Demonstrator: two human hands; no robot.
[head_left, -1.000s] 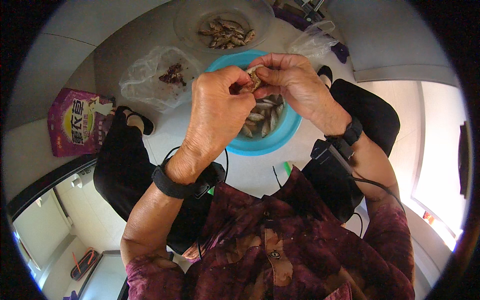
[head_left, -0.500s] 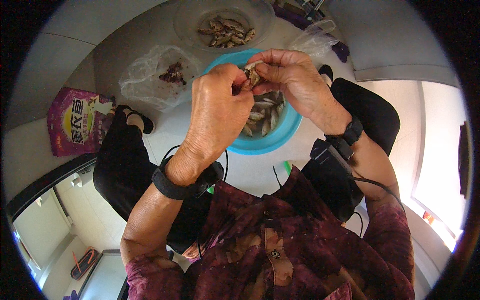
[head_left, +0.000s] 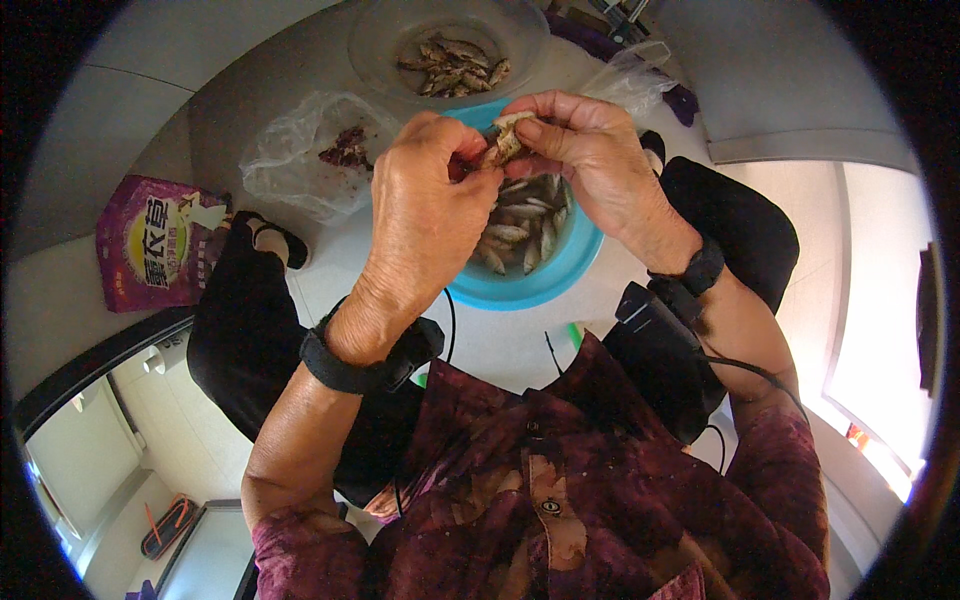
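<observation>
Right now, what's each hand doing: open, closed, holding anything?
Left hand: closed, pinching the small silvery-brown fish.
Right hand: closed, grip on the same fish from the other side.

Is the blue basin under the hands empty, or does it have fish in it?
Not empty. Small silvery fish lie in the blue basin, showing between the left hand and right hand. How deep they are piled cannot be told.

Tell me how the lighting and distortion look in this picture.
Head view: strong fisheye bend with a black rim; bright glare washes out the right edge; the left hand, right hand and small fish are evenly lit and fairly sharp above the blue bowl.
</observation>
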